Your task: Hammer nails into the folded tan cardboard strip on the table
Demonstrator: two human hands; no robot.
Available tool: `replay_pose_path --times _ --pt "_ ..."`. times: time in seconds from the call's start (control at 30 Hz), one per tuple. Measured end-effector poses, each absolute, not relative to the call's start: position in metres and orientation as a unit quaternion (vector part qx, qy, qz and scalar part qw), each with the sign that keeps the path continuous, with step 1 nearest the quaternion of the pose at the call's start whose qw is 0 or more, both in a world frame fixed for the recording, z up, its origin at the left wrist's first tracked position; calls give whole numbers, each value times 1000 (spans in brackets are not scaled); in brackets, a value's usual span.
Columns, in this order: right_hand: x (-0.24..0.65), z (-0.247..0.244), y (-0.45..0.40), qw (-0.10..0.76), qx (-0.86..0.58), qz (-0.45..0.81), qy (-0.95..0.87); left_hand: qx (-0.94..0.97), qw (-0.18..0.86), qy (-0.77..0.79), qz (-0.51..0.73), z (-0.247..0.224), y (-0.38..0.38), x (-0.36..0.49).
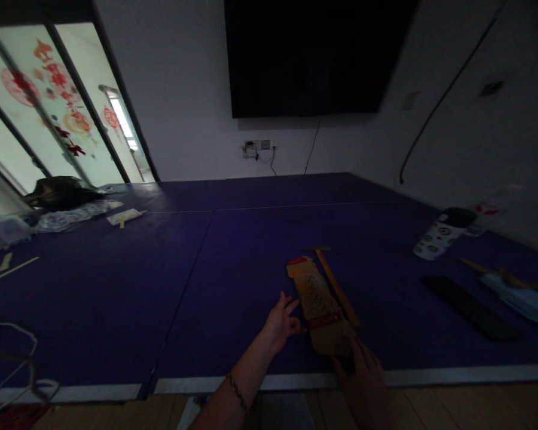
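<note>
A long, flat brown piece shaped like a shoe sole (317, 294) lies on the purple table, with red bands across it and a row of dark slanted marks. My left hand (280, 324) is at its left edge, fingers apart, the fingertips close to or touching the side. At its near right corner, my right hand (361, 367) has its fingers bent around the edge with the thumb below; this part is dark. Along the right side of the brown piece lies a hammer (336, 286) with a wooden handle and a thin head at the far end.
The purple table (246, 251) has a pale front edge. To the right are a patterned tumbler (442, 236), a clear bottle (497, 206), a dark flat strip (470, 307) and a light blue cloth-like thing (520, 295). White cables (31, 358) and plastic bags (78, 216) lie left.
</note>
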State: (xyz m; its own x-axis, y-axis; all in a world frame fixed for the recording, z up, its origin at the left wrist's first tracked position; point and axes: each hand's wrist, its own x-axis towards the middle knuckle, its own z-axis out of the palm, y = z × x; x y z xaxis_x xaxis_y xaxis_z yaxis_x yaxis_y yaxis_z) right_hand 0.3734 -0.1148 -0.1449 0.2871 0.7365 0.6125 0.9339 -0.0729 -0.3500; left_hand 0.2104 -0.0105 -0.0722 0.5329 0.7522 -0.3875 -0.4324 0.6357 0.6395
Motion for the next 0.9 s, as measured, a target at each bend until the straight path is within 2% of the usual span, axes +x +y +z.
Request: replay_pose_path --times 0.43,0.7,0.8,0.9 --pt "374 -140 -104 344 -724 -174 -573 238 838 329 364 -74 -1 217" --pt "372 -125 -109 389 -710 -120 -575 242 823 344 381 -66 -11 208" --pt "366 -94 -125 427 -699 -67 -570 276 788 369 408 -55 -29 183" --pt "356 -49 -157 411 -584 142 -686 351 715 405 449 -38 -61 135"
